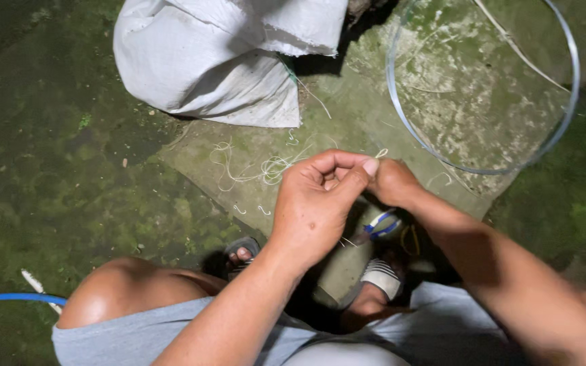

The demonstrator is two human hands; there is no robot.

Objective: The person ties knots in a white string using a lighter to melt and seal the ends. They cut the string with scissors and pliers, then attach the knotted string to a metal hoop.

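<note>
- Nearest: the person's bare knees and grey shorts fill the bottom of the view; sandalled feet (242, 254) rest on the ground between them.
- Left hand (317, 203) curled, thumb pressed against the forefinger, pinching a thin pale line (381, 153); right hand (391, 181) closed to a loose fist touching the left at the fingertips, and what it grips is hidden.
- The line's free end curls up just above the two thumbs; its long axis cannot be told; both hands are equally near.
- Beyond the hands, loose line and small hooks (264, 210) lie on a mossy concrete slab (347, 108).
- Far right: a large metal hoop (483, 85); far left: a white woven sack (211, 61).
- Blue hose (8, 298) at the left edge.
</note>
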